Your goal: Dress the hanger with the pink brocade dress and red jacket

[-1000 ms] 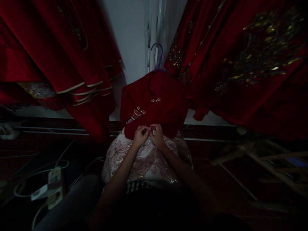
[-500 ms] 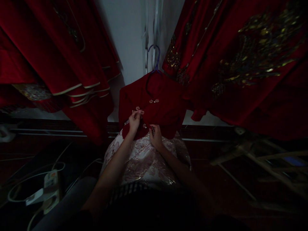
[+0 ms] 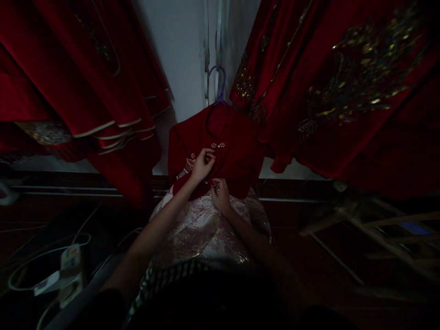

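A small red jacket point(image 3: 237, 160) hangs in front of me on a purple hanger point(image 3: 222, 85). Beaded flower trim point(image 3: 217, 145) marks its front below the neckline, and more beadwork point(image 3: 187, 166) with hanging strands lies on its left side. My left hand point(image 3: 202, 165) is over the middle of the jacket, thumb and fingers curled into a pinch; anything between them is too small to make out. Lower down, my right hand point(image 3: 220, 195) pinches the jacket front near its hem, beside a bit of beadwork partly covered by the fingers.
Red garments point(image 3: 113, 82) hang on the left; another with gold sequins point(image 3: 364, 68) hangs on the right. Pale brocade cloth point(image 3: 192, 224) lies below the jacket. A power strip point(image 3: 71, 275) with cables is at lower left, a wooden frame point(image 3: 374, 224) at lower right.
My left hand has moved right and slightly up, from the left beadwork to the jacket's middle, uncovering that beadwork. My right hand stays near the hem. The view has shifted slightly.
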The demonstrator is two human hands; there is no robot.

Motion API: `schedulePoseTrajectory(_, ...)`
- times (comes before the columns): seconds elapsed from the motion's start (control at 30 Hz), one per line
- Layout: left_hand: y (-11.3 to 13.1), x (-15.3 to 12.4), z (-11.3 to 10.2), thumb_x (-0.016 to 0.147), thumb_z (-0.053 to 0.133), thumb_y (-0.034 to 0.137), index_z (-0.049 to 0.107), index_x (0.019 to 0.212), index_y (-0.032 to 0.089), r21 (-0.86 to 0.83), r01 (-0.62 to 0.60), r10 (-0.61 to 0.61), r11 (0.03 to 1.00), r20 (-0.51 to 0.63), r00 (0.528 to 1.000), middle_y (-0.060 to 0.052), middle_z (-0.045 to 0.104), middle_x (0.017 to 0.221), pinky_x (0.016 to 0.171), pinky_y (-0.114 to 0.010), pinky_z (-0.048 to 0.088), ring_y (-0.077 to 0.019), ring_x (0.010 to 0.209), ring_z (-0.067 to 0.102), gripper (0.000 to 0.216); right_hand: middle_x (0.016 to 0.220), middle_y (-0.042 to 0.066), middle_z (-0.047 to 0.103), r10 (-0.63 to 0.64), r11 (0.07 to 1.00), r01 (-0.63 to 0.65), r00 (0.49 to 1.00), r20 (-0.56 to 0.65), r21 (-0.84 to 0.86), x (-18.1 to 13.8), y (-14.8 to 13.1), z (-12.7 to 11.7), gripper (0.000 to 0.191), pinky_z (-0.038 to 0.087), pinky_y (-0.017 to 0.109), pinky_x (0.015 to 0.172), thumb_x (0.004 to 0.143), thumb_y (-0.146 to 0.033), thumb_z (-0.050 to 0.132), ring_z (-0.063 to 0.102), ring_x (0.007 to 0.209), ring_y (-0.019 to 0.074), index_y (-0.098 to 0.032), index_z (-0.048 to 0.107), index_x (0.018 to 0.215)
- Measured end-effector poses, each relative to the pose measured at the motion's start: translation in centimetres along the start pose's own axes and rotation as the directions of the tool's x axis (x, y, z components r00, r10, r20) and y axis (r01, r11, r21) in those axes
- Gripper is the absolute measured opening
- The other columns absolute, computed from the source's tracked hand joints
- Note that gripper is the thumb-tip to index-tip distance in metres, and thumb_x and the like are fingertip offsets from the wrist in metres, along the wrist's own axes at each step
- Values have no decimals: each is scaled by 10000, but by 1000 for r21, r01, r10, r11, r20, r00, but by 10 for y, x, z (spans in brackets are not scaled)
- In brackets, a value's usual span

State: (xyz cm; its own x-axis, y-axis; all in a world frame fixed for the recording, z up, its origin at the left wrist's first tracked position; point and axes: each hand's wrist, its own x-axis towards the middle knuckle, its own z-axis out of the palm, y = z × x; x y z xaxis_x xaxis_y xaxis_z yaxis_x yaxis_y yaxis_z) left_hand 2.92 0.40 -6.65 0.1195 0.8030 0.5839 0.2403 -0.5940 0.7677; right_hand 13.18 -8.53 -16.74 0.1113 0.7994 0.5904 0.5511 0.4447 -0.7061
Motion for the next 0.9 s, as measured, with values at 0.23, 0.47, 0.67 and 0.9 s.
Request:
schedulePoseTrajectory(0.23,28,38,-14,876,527,331,612,967,201,519,-354,271,778,231,934,-123,568,1015,823,-371,478,-280,1058,511,180,982,73,555,17,1000,-17,1000,7,2,0,0,-1,288,457,339,802,818,-167,483,525,815,183,-185,551,1098)
schedulePoseTrajectory(0.47,35,53,-13,828,543,279,593,884,166,394,-479,343,784,369,864,-125,572,1001,1071,-532,326,-282,1079,514,136,1043,96,529,-30,999,31,999,-44,14,-3,-3,-2,288,463,389,889,801,-183,510,529,984,214,-194,526,1088)
schedulePoseTrajectory(0.67,43,62,-28,854,474,278,601,857,224,292,-559,382,776,486,786,-33,581,816,1167,-515,235,-194,952,556,138,1197,137,455,-162,987,162,965,-208,-15,6,-31,-13,351,401,488,1017,778,-234,590,457,1171,255,-206,477,1109)
schedulePoseTrajectory(0.9,40,65,-40,926,362,270,581,1074,198,485,-552,394,679,394,831,-38,621,910,1193,-514,131,-188,1013,570,274,1320,120,483,-124,955,180,964,-234,235,116,-84,-29,323,374,460,1079,943,-354,394,469,1252,200,-219,431,1234)
